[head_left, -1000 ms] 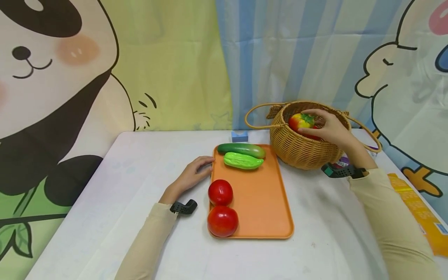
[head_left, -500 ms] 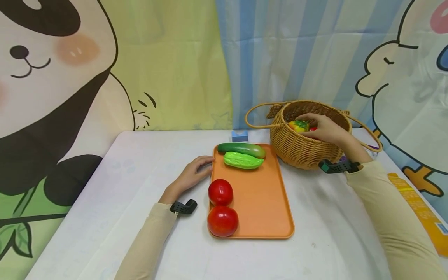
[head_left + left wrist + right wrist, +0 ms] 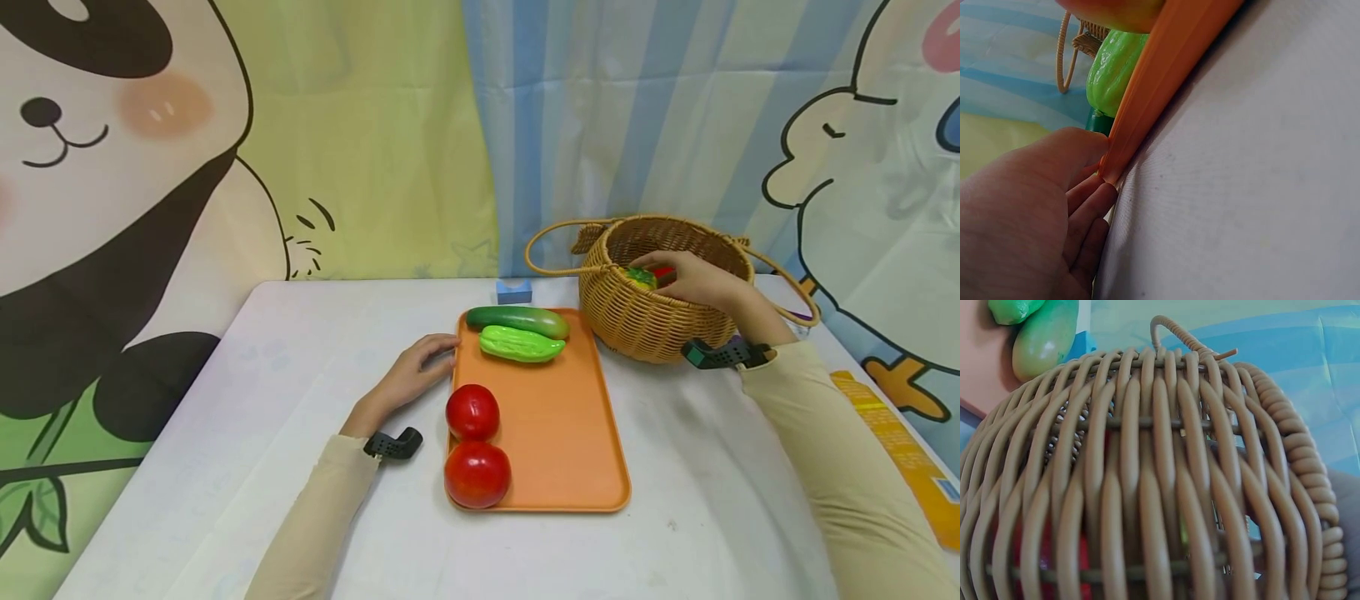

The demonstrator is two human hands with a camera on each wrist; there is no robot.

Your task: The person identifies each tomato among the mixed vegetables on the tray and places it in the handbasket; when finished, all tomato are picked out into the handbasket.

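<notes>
The orange tray (image 3: 551, 417) lies flat on the white table (image 3: 232, 417); I take it as ref. for all pos. The R hand (image 3: 701, 279) is to the R of the tray's far end, inside the mouth of the wicker basket (image 3: 637, 329). Its fingers and thumb curl round a pepper (image 3: 641, 279), of which the green top w/ a bit of yellow is visible; they pinch it from two sides, but how firmly I can't tell. In the R wrist view the weave hides this grip. So the pepper is in the basket, R of the tray. Next to it, partly covered by the R hand, is a red item (image 3: 663, 272).

The L hand (image 3: 412, 371) is at the tray's L edge, in the far half. Its thumb and fingers are spread loosely, and the tips touch the rim.

At the tray's far end lie a dark green cucumber (image 3: 517, 321) and, on its near side, a light green bumpy veg. (image 3: 522, 344), approx. parallel. Along the tray's L edge, nearer part, are the farther red fruit (image 3: 472, 412) and the nearer red fruit (image 3: 477, 475), one just beside the other. A small blue box (image 3: 513, 292) is just behind the tray; a yellow packet (image 3: 892, 450) is well to its R.
</notes>
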